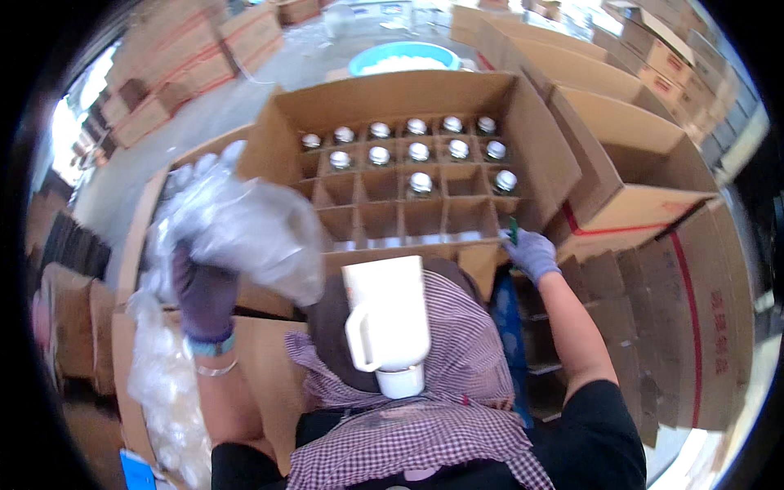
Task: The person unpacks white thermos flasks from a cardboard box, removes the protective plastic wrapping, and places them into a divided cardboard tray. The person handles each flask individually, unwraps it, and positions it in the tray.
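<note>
My left hand (204,290), in a dark purple-grey glove, grips a crumpled clear plastic bag (269,233) over the left side; motion blurs it. By the near right corner of an open cardboard box (380,102), my gloved right hand (535,255) is closed on a small, thin green thing (513,230) whose kind I cannot make out. Cardboard dividers (380,219) split the box into cells. Several bottles with silvery caps (418,152) stand upright in the far rows, and two (420,184) in the row before the nearest.
A white mug-shaped thing with a handle (392,318) lies over checked cloth before me. More plastic bags (163,384) fill a carton at left. Open cartons (629,163) line the right, above folded dividers (604,327). A blue basin (404,53) stands beyond the box.
</note>
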Motion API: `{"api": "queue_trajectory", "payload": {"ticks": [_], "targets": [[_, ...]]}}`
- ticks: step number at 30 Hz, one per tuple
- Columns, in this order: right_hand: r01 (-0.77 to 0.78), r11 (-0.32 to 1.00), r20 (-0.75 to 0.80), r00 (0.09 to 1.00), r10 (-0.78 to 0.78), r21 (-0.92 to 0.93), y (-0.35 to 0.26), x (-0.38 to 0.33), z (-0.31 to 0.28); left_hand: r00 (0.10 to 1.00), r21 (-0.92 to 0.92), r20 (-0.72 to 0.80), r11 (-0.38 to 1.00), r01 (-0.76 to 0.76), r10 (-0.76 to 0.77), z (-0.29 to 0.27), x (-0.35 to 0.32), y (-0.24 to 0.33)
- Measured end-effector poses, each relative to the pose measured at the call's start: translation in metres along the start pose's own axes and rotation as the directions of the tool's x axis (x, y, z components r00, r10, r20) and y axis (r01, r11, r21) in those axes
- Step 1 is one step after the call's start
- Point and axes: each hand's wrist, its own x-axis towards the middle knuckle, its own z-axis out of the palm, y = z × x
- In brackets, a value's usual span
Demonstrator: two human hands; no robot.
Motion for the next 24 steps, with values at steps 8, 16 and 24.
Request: {"api": "queue_trajectory", "payload": {"ticks": [8,16,24], "targets": [[0.875,0.443,-0.72,0.433,-0.542,0.193,-0.176,-0.081,-0.094,0.992,-0.258,0.121,0.964,0.067,-0.037,0.024,0.106,-0.015],[0.779,0.232,-0.781,0.616,-0.107,0.583,-0.25,-0.028,-0.104,0.981,-0.003,-0.193,0.999,0.036,-0.036,0.067,0.127,-0.05],[0.514,-0.055,-0.517,0.851,-0.092,0.856,-0.293,-0.012,-0.078,0.918,0.959,0.147,-0.281,-0.041,0.367,0.077,0.017,-0.171]]}}
